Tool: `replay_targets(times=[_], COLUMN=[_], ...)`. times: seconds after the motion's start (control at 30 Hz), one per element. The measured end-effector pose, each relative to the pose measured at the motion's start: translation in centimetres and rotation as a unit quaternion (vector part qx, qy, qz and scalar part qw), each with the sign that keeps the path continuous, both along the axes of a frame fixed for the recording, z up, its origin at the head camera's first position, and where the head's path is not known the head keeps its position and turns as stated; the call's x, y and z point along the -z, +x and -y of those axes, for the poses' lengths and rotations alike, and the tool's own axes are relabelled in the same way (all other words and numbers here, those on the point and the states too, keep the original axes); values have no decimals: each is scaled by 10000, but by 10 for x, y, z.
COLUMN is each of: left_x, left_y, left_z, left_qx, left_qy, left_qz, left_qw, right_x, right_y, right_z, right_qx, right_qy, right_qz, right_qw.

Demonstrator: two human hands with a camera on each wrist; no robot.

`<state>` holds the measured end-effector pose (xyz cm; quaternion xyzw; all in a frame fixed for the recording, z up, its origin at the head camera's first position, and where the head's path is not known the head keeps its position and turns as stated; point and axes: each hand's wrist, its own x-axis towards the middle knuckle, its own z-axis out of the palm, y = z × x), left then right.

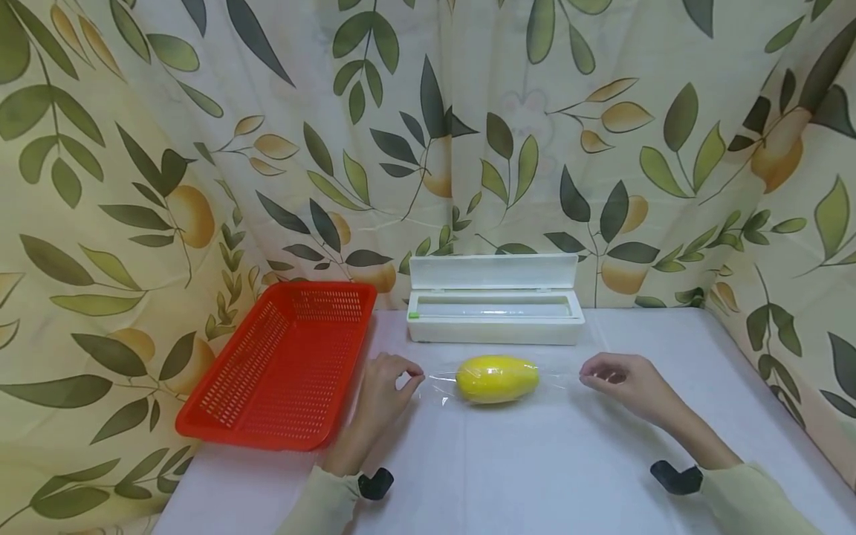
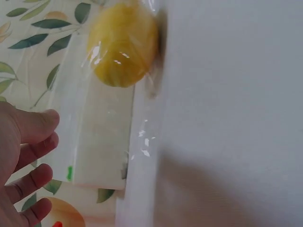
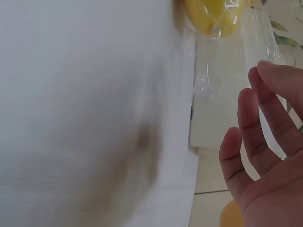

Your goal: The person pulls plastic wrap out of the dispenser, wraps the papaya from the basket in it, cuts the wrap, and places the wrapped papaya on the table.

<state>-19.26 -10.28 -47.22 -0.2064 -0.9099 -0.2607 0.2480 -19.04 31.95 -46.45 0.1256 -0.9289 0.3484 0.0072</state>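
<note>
A smooth, oblong yellow fruit (image 1: pixel 497 379) lies on the white-covered table, wrapped in clear plastic wrap (image 1: pixel 441 379) that sticks out past both its ends. At the left end of the wrap, my left hand (image 1: pixel 386 388) pinches the film between thumb and forefinger. My right hand (image 1: pixel 625 383) pinches the opposite end, thumb tip meeting forefinger. In the left wrist view the fruit (image 2: pixel 123 45) shines through the film, with the left hand (image 2: pixel 26 161) at the lower left. The right wrist view has the right hand's (image 3: pixel 270 137) other fingers loosely bent, below the fruit (image 3: pixel 215 16).
Behind the fruit stands a white box (image 1: pixel 495 332) with its lid raised and a roll of film inside. A red perforated basket (image 1: pixel 314 440) sits left of my left hand. A leaf-patterned curtain (image 1: pixel 495 148) hangs around the table's back and sides.
</note>
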Motion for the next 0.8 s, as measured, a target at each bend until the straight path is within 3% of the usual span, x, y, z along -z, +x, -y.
replay_targets(times=[0.33,0.6,0.8], left_x=[18,31,31], left_y=[6,-3,-11], left_z=[-2,-5,-8], left_qx=[392,272,146], left_qy=[-11,-817,-1194], left_qz=[84,202,499], left_qw=[9992,9961,9915], right_x=[8,18,21], right_y=[3,-2,-1], right_z=[1,7,15], right_qx=[-273,-484,-525], right_qy=[83,453,538], right_qz=[-340,-335,-102], right_qw=[9990,9972,9971])
